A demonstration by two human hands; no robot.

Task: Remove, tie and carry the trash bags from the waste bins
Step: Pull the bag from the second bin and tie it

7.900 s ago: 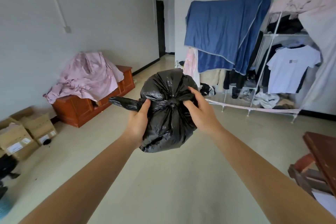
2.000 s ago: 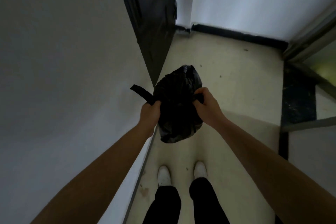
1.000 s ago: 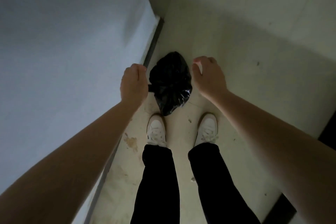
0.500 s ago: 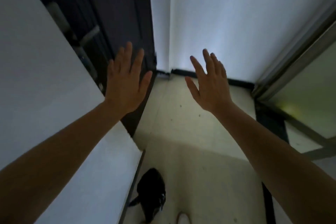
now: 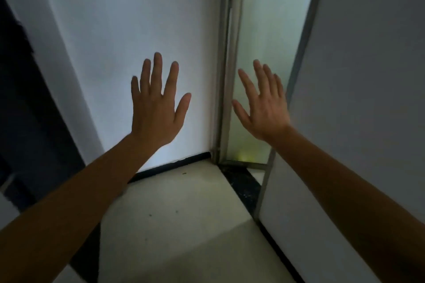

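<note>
The view takes in a dim corner of a narrow passage. A pale, smooth floor (image 5: 184, 213) fills the lower middle of the frame, with a few small dark specks on it. It meets a white wall (image 5: 138, 18) along a black skirting strip (image 5: 172, 164). Right of centre, a frosted glass panel (image 5: 264, 30) stands upright in a grey metal frame (image 5: 226, 76). A faint yellowish glow (image 5: 245, 157) shows through the bottom of the panel. A black speckled threshold strip (image 5: 243, 188) runs diagonally from its base toward the lower right. A plain grey-white surface (image 5: 368, 76) covers the right side of the frame, and a dark door (image 5: 27, 122) takes up the left edge.

Both bare forearms reach up from the bottom corners. The left hand (image 5: 156, 112) is raised in the centre of the frame before the white wall, with its back to the camera. Its fingers are straight and spread, and it holds nothing. The right hand (image 5: 264, 110) is raised before the glass panel, likewise flat-fingered and empty. Whether either palm touches a surface cannot be told.

The trash bag lies outside the frame, so its place cannot be told.
</note>
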